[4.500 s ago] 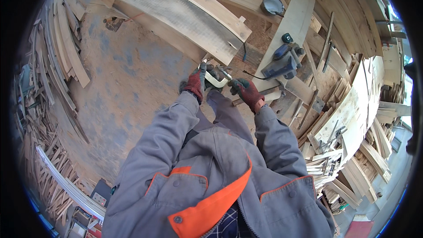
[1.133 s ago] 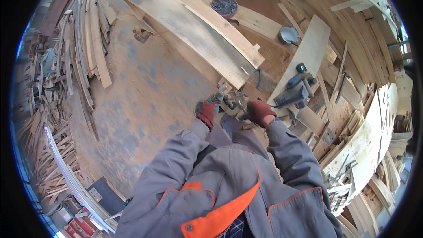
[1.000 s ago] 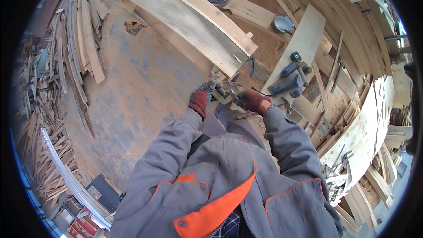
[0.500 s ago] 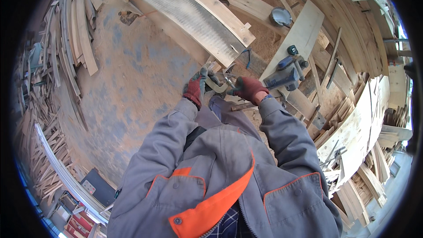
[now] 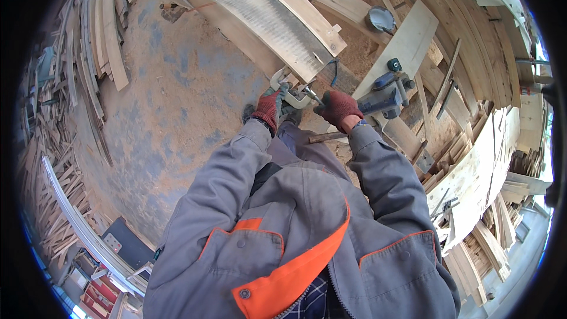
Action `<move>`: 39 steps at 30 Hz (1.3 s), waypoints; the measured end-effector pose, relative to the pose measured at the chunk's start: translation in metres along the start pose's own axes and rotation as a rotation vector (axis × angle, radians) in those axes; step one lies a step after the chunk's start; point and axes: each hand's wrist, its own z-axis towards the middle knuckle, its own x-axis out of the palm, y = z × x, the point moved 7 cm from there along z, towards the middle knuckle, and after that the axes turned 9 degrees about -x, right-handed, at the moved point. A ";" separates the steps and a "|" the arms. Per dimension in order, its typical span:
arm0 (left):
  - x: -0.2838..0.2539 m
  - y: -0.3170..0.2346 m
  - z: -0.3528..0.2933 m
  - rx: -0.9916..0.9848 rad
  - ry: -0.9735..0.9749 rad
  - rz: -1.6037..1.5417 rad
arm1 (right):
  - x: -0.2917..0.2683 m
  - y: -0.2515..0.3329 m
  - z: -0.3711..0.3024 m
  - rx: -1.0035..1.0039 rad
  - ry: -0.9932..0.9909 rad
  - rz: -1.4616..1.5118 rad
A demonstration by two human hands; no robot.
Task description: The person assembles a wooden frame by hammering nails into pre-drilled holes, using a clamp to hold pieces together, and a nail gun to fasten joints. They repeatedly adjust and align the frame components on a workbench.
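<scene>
Your left hand (image 5: 270, 108) grips the pale clamp (image 5: 299, 104), just above the centre of the frame, by the long board's (image 5: 269, 26) lower end. Your right hand (image 5: 339, 108) closes around its screw handle (image 5: 315, 96).

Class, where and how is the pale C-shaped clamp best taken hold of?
I would grip the clamp by its frame's outer curve, left hand coming from the left, since the frame bows outward on that side. The right hand would probably suit the screw, coming from the right, because its slim shaft slants out that way.
</scene>
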 end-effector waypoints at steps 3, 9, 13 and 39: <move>-0.002 -0.005 0.000 0.066 -0.001 -0.037 | -0.004 0.004 0.005 -0.017 -0.052 -0.008; 0.004 -0.006 -0.005 0.019 -0.020 -0.106 | -0.008 0.006 0.003 -0.034 -0.075 -0.021; 0.010 -0.012 -0.011 0.047 0.016 -0.112 | -0.009 0.006 -0.003 -0.066 -0.160 0.008; 0.002 -0.006 -0.001 0.067 0.032 -0.039 | -0.012 0.017 0.026 -0.010 0.212 0.038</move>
